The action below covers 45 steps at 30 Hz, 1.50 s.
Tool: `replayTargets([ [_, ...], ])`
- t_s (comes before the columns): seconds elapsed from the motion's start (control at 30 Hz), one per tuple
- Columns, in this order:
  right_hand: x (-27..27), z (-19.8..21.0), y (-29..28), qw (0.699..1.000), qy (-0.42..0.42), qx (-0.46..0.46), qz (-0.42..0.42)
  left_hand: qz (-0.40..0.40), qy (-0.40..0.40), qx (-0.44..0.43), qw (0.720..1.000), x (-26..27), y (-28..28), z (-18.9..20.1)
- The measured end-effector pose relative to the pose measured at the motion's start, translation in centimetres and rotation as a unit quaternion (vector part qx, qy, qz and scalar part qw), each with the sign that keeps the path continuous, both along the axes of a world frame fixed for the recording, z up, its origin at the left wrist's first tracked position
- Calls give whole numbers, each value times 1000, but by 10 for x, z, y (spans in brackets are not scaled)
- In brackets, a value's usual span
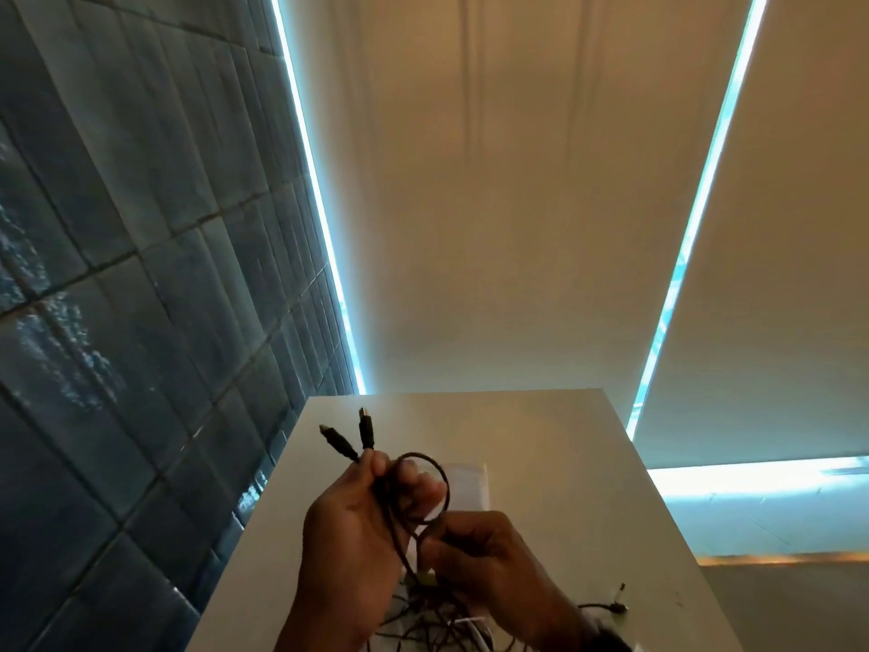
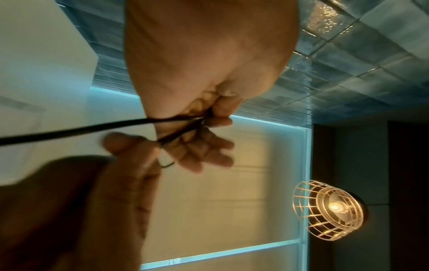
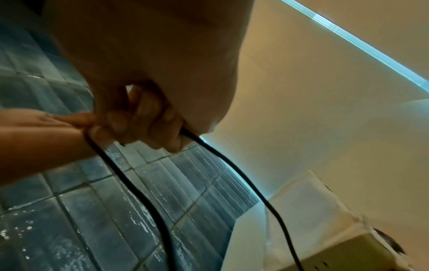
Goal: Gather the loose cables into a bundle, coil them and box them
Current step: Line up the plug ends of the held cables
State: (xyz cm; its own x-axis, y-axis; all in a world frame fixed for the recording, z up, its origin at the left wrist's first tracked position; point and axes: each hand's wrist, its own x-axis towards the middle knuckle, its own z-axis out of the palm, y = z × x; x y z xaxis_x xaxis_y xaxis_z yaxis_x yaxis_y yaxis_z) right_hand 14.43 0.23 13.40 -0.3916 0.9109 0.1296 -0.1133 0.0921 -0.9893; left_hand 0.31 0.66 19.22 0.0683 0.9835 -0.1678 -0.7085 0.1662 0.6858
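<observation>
Head view first: left hand (image 1: pixel 357 515) is raised over the white table (image 1: pixel 564 463), its fingers curled round a thin black cable (image 1: pixel 442 482) so that two plugs (image 1: pixel 352 437) stick up past the knuckles, probably as the anchor for a coil. One round loop stands beside that fist. Right hand (image 1: pixel 489 552) pinches the same cable just below the loop, likely feeding the next turn. Beneath both hands lies a tangle of loose cables (image 1: pixel 437 623), dark and pale, on the table; a small angled jack (image 1: pixel 618 600) rests apart at the right. A pale flat shape behind the hands may be the box, but I cannot tell.

Left wrist view: fingers (image 2: pixel 220 113) clamp smooth, round strands (image 2: pixel 92 129) against the palm, the lower fingers spread looser. A wire-cage lamp (image 2: pixel 329 210) glows nearby.

Right wrist view: thumb and curled fingers (image 3: pixel 148 126) nip the cable (image 3: pixel 232 165), which hangs slack in two limp runs. Glossy blue tiles (image 3: pixel 92 210) cover the wall.
</observation>
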Motion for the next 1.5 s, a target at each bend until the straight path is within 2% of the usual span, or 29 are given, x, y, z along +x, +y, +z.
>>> replayTargets([
  [0.07, 2, -6, 3, 999, 9, -42, 9, 18, -10, 21, 1000, -1, 1, 4],
  [0.17, 5, -17, 8, 996, 1, -84, -7, 33, 25, 41, 998, -5, 1, 7],
  [0.3, 6, -39, 17, 996, -74, -57, -15, 54, 64, 38, 996, -9, -2, 5],
  [0.47, 2, -58, 29, 992, -115, -44, -23, 77, 76, 57, 992, -16, -5, 6],
  [0.67, 3, -97, 34, 979, -190, -22, -67, 67, 96, 100, 988, -27, -13, 18],
  [0.77, 5, -98, 35, 973, -203, -23, -105, 66, 128, 93, 985, -27, -14, 13],
  [0.83, 7, -86, 37, 971, -176, -36, -156, 69, 159, 74, 982, -26, -12, 5],
  [0.9, 7, -64, 39, 973, -107, -63, -194, 69, 186, 47, 979, -24, -10, -4],
  [0.97, 4, -34, 37, 977, -42, -50, -204, 60, 190, 12, 980, -22, -7, -11],
  [1.03, 0, -9, 32, 983, -2, 2, -182, 47, 180, -22, 982, -18, -4, -15],
  [1.17, -8, 13, 13, 997, 33, 54, -52, 29, 138, -36, 989, -10, -3, -13],
  [1.27, -5, 9, 6, 998, 51, 23, 21, 13, 81, -11, 997, -9, -7, -5],
  [1.37, 3, -2, 4, 998, 46, -32, 42, 22, 15, 29, 999, -7, -9, 2],
  [1.5, 5, -30, 4, 998, -8, -56, 30, 42, 22, 58, 997, -6, -8, 4],
])
